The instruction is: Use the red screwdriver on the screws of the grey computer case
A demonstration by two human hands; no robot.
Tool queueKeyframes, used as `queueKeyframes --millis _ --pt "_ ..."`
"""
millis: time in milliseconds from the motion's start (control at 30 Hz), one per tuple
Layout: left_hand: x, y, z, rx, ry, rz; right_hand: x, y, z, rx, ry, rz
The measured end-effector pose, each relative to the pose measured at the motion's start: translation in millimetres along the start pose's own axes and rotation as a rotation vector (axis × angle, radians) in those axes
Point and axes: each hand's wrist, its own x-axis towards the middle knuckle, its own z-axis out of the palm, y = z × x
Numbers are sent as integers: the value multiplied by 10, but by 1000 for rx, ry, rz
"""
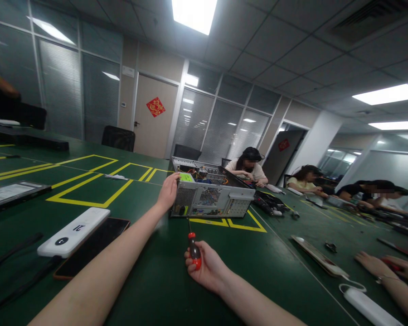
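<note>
An opened desktop computer case [221,199] lies on the green table with its perforated metal back panel towards me. Wires and parts show inside it, and a yellow-green label sits near its left corner. My left hand [168,192] grips that left corner, fingers over the edge. In my right hand [209,267] is a screwdriver [193,251] with a dark and red handle, fingers closed round it. Its shaft points away from me, and its end lies at the lower edge of the back panel. I cannot tell whether the tip touches a screw.
A white power bank [75,233] and a dark phone [95,244] lie left of my left forearm, with a hard drive [17,194] beyond. Right, another person's hands [377,267] work near a phone [319,256] and a white power bank [370,308]. Several co-workers sit farther off.
</note>
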Motion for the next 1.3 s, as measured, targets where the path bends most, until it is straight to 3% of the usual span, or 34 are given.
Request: queueKeyframes --millis 600,1000,1133,1300 --pt "4 -9 -1 4 -5 2 -27 4 -23 33 48 -63" --pt "6 4 -6 -6 -8 -5 63 -206 -180 -144 8 103" --pt "9 10 -5 4 -10 -12 13 -377 -335 -220 -82 107" --pt "8 12 -5 8 -17 -1 -86 -521 -439 -264 -295 143"
